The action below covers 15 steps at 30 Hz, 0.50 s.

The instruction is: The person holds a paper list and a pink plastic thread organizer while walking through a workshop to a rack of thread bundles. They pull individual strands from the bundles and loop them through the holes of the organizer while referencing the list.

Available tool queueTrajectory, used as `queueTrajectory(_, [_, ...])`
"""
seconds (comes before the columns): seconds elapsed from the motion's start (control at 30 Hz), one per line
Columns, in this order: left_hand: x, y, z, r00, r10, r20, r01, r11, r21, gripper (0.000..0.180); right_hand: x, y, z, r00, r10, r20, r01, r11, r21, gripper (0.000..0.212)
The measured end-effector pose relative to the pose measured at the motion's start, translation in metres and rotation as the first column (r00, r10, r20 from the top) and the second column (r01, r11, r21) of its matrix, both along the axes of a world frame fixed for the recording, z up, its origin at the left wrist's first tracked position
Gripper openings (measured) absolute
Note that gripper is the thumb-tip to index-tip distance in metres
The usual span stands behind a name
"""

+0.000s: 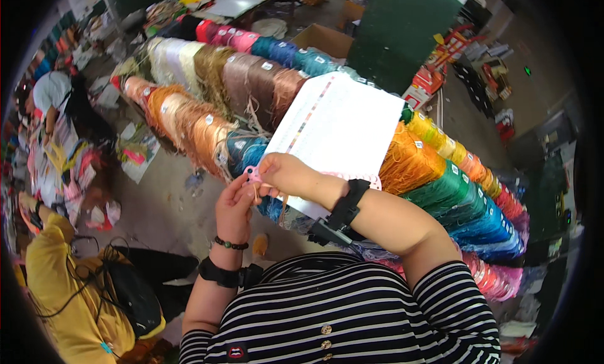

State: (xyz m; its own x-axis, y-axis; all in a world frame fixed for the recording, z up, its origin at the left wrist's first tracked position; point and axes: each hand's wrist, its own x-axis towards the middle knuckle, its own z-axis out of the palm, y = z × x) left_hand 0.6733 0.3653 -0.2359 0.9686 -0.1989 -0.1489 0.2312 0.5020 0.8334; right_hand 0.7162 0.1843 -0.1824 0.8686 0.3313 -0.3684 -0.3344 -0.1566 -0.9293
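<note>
The left hand [234, 207] pinches a peach thread [257, 193] and the near edge of a pink holed strip [253, 173], its fingertips nearly meeting the other hand's. The right hand [286, 174], fingers curled narrow, grips the strip just right of the left hand. Beyond the right hand lies a white color chart [346, 122]; orange thread skeins [412, 159] hang to its right, blue skeins [245, 151] just beyond the left hand.
</note>
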Motion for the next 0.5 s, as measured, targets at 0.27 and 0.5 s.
queueTrajectory(0.27, [0.001,-0.009,0.002,0.967,-0.128,0.22,0.045,0.936,0.348,0.051,-0.011,-0.009,0.019,0.998,0.031,0.055,-0.028,0.998,-0.059,0.016])
queueTrajectory(0.5, [-0.006,-0.001,0.013,0.979,-0.138,0.152,0.081,0.94,0.332,0.051,-0.04,-0.024,0.022,0.609,0.365,0.704,0.289,0.724,-0.626,0.033])
